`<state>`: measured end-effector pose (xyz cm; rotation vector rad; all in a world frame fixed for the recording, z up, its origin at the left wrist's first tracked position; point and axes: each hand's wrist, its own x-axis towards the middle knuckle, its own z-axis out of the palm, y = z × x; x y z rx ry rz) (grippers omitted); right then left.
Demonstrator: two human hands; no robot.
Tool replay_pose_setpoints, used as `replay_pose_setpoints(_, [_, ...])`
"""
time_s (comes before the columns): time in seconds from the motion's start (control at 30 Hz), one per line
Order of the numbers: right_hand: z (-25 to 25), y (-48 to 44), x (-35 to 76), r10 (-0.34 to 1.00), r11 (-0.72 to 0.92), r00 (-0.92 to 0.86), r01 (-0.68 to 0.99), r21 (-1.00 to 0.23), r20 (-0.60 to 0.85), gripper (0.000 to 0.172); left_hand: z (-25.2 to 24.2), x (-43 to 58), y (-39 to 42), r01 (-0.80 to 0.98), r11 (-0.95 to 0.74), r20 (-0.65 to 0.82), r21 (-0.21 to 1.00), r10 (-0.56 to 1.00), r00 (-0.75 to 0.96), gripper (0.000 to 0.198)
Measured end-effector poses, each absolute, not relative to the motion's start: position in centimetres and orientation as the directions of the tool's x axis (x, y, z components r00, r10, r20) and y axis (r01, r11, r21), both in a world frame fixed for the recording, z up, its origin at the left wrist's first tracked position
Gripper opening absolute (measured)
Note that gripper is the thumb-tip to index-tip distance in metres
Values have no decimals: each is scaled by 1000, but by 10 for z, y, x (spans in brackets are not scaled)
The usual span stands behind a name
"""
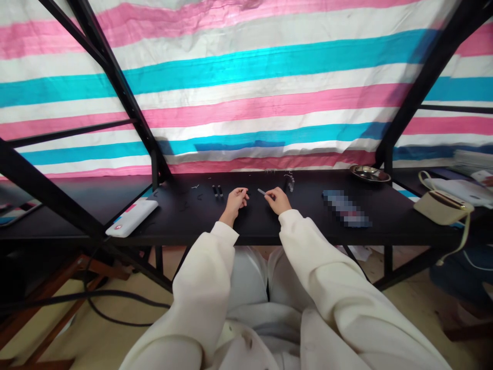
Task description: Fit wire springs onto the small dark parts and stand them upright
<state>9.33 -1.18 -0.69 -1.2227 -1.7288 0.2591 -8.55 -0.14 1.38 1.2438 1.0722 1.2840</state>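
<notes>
My right hand (278, 200) pinches a small grey strip (261, 191), which sticks out to the left from its fingertips above the black table (185, 221). A short gap away, my left hand (236, 200) has its fingers curled together near the thumb; whatever they hold, if anything, is too small to name. Two short dark cylinders (217, 191) stand side by side to the left of my left hand. Behind my right hand lies a little cluster of grey pieces (291, 184).
A white box-like object (133, 218) lies at the left. On the right are a blurred-out packet (346, 208), a shiny metal dish (370, 174) and a beige bag (442, 207). Black metal posts slant up at both sides before a striped sheet (269, 67).
</notes>
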Motion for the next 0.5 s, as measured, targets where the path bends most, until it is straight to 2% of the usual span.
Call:
replay_pose_setpoints(0.1, [-5,-13,91,799,541,-56,503,-674,599,20,14,-83,-4,-58,-60,71,997,974,216,31])
replay_pose_setpoints(0.2, [-6,-15,87,817,555,-118,431,-712,565,22,13,-81,-6,-38,-31,42,999,942,334,32])
replay_pose_setpoints(0.5, [-9,-15,84,834,550,-270,468,-691,481,17,12,-79,-9,-18,-60,62,998,907,416,26])
